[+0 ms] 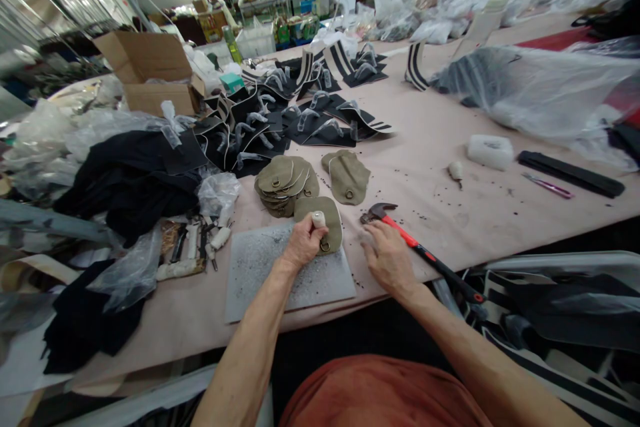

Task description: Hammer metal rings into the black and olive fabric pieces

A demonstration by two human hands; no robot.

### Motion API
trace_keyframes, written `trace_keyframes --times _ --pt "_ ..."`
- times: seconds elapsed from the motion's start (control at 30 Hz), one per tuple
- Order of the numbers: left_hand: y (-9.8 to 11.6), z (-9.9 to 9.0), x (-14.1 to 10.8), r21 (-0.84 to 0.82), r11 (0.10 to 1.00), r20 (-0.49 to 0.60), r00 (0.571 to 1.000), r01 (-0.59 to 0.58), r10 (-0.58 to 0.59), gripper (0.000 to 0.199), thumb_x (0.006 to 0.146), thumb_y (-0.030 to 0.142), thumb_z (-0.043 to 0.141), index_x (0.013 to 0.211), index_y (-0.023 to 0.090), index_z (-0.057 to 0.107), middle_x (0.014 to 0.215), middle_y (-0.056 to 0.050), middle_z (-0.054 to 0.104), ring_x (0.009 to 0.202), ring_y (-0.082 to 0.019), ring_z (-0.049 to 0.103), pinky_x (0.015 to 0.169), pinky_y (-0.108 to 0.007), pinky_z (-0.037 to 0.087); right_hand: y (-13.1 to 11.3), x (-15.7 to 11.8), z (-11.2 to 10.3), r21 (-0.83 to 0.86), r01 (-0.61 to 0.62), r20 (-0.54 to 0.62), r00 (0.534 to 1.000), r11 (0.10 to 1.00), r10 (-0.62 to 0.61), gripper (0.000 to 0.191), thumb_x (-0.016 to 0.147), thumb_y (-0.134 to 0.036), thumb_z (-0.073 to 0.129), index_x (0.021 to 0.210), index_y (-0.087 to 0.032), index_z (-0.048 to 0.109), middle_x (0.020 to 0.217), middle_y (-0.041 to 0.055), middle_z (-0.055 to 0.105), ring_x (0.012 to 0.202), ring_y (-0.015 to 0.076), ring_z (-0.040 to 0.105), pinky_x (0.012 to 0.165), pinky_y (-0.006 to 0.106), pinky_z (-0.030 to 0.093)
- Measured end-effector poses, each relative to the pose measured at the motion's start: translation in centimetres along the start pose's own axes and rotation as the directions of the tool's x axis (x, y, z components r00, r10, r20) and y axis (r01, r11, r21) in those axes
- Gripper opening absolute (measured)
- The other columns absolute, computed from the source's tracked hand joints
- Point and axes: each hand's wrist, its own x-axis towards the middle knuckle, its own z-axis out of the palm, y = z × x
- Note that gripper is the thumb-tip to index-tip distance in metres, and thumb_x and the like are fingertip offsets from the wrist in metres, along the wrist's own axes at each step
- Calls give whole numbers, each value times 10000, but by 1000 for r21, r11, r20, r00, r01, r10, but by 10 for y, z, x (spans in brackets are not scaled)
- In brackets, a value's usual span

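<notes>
My left hand [304, 241] is closed around a hole punch with a white-wrapped handle [318, 218], held upright over an olive fabric piece [334, 217]. The punch's tip is hidden behind my fingers. That piece has a metal ring near its lower edge and lies partly on a grey board [255, 280] strewn with dark specks. My right hand [391, 259], slightly blurred, rests on the table with fingers stretched out beside a claw hammer [407, 237] with a red and black handle. Beyond my left hand are a stack of olive pieces [285, 180] and a single one [347, 177].
Black pieces with clear plastic strips [320, 120] cover the table's far side. Further tools [193, 243] lie left. On the right are another white-wrapped tool [455, 172], a white block [490, 151], a black case [570, 173] and pink-handled tweezers [547, 185]. A cardboard box [150, 73] stands back left.
</notes>
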Motion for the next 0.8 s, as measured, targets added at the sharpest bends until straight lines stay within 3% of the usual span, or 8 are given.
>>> trace_keyframes --times 0.17,0.3,0.4,0.47,0.53,0.67,0.73,0.8 --pt "0 2 -6 -43 999 27 1000 -11 12 100 855 302 639 887 211 611 836 -57 727 799 -218 697 764 -318 554 61 5 -39 -384 -221 224 919 896 323 247 912 -294 544 1060 -112 620 1102 218 631 1041 327 609 846 431 488" --pt "-3 5 -11 -87 996 8 1000 -7 8 119 872 313 596 921 204 606 861 -64 731 811 -220 712 768 -328 557 65 0 -54 -91 -491 421 770 866 480 116 903 -281 534 824 -197 518 784 67 598 710 199 591 656 326 480" --pt "-5 6 -13 -40 999 11 999 -36 37 102 864 307 614 899 212 617 841 -57 733 795 -219 704 755 -323 555 44 1 -64 301 -826 702 530 476 476 113 885 -263 519 804 -220 454 645 -39 487 497 107 451 493 236 398" --pt "-6 7 -14 -22 999 3 999 -47 48 89 858 299 628 891 216 624 816 -51 729 775 -219 696 734 -316 554 25 6 -73 383 -890 798 454 247 396 86 888 -251 486 816 -217 454 602 -76 417 422 74 347 426 200 307" --pt "-6 8 -14 -20 999 -2 999 -47 47 79 861 293 626 887 218 627 801 -46 725 756 -216 689 715 -310 552 5 15 -86 454 -838 729 545 304 414 124 911 -295 459 812 -221 458 571 -87 377 400 72 301 402 200 246" --pt "-6 8 -14 -15 999 8 999 -34 34 74 873 296 611 882 222 616 821 -42 723 767 -207 686 728 -304 544 -27 37 -114 436 -353 214 934 828 285 299 948 -488 446 780 -241 465 570 -42 457 485 117 407 478 241 307" --pt "-5 8 -14 -5 999 13 999 -42 43 75 881 293 596 885 220 609 847 -46 725 785 -204 687 738 -304 535 -38 46 -123 226 -147 83 988 963 131 314 960 -502 438 791 -242 484 601 -11 518 526 136 438 524 262 301" --pt "-5 8 -14 6 998 17 998 -63 63 74 885 287 586 884 216 604 853 -52 724 780 -202 684 729 -302 524 -45 51 -126 3 -43 159 986 999 42 270 962 -458 468 815 -236 511 634 16 572 525 145 449 531 279 258"
